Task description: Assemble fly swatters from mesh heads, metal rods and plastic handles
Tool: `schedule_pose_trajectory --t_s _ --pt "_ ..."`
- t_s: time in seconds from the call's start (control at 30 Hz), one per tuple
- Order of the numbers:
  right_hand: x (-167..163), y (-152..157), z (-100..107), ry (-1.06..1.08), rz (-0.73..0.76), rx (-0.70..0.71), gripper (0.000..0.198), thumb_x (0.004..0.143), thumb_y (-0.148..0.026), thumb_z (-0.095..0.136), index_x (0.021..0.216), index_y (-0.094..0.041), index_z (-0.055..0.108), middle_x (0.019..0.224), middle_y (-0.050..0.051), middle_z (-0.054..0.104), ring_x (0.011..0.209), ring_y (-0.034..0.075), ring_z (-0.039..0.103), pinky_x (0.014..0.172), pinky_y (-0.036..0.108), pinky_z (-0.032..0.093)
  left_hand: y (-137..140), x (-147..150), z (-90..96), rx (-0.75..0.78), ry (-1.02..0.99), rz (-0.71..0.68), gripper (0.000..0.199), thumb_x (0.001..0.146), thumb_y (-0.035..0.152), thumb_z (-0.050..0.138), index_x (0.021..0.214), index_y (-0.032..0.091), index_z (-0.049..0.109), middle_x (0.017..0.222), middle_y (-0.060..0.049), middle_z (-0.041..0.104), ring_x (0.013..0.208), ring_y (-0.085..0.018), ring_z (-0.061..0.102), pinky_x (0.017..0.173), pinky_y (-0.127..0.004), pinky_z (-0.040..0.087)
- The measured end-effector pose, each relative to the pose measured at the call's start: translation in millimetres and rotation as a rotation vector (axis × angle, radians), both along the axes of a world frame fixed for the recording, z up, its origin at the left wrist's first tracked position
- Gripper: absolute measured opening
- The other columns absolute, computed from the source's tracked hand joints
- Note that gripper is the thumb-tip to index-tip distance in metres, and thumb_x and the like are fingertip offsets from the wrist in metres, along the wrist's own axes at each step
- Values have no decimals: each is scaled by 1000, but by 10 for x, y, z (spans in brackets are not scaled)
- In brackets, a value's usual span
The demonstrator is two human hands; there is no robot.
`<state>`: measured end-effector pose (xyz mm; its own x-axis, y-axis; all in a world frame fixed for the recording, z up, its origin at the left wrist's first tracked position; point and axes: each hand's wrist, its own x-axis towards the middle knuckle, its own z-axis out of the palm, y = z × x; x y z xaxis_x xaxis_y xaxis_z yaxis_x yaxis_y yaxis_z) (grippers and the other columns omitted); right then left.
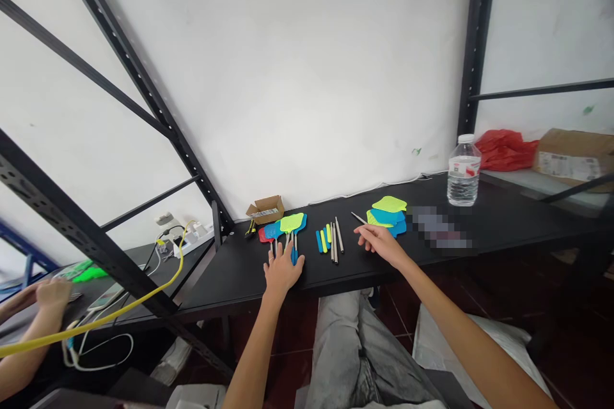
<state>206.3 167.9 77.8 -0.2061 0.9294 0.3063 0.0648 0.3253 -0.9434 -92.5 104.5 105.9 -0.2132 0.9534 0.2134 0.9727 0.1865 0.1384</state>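
My left hand (283, 271) lies with fingers spread over the handles of several assembled fly swatters, whose yellow-green head (292, 223), blue head (272, 230) and red head (262, 236) fan out beyond it. My right hand (378, 243) is closed on a thin metal rod (359, 218) that points up and left. Between the hands lie several metal rods (334, 243), side by side, and short blue and yellow handle grips (323, 239). Just beyond my right hand is a stack of loose swatter heads (389, 204), yellow-green and blue.
A small open cardboard box (266, 209) stands at the wall on the black table (230, 281). A water bottle (464, 172) is at the right. Black shelf posts (158, 108) and a yellow cable (177, 268) cross the left side. Another person's hand (54, 294) shows at far left.
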Motion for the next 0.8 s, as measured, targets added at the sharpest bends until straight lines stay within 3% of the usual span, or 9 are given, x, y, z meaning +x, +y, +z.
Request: schedule_pose_trajectory --t_s 0.17,0.33,0.47,0.6,0.7,0.8 --pt "-2 1 -8 -2 -12 4 39 86 -49 48 100 -18 68 74 4 64 54 12 54 45 22 38 -17 -25 12 -58 24 -64 60 92 46 37 149 26 33 152 -11 37 141 -39 25 107 -53 31" --pt "-15 -8 9 -48 -37 -15 37 86 -46 47 98 -18 68 74 4 66 54 13 55 47 23 39 -22 -65 -14 -47 41 -100 61 93 45 34 149 23 31 156 -10 29 142 -39 24 108 -50 31" --pt "-49 -32 84 -270 -83 35 32 87 -42 47 88 -20 70 72 3 69 56 15 58 55 26 41 6 -82 -10 -71 52 -80 64 91 45 35 147 15 32 158 -13 21 142 -41 22 108 -49 32" --pt "-149 -38 180 -536 -221 20 35 86 -48 50 72 -23 70 71 4 71 65 20 63 57 28 38 19 -55 30 -75 67 -67 62 91 46 39 143 14 38 157 -15 22 141 -42 23 107 -52 30" --pt "-286 -19 228 -691 -331 7 39 82 -57 54 73 -24 71 77 9 72 75 25 66 59 30 38 46 87 90 65 95 -96 56 90 45 45 138 17 45 153 -16 32 138 -38 30 108 -50 28" --pt "-441 7 244 -856 -411 44 42 77 -61 58 73 -21 72 77 14 71 80 31 67 64 34 41 126 360 148 240 45 -173 40 92 41 44 124 20 57 133 -13 54 121 -28 50 101 -39 36"
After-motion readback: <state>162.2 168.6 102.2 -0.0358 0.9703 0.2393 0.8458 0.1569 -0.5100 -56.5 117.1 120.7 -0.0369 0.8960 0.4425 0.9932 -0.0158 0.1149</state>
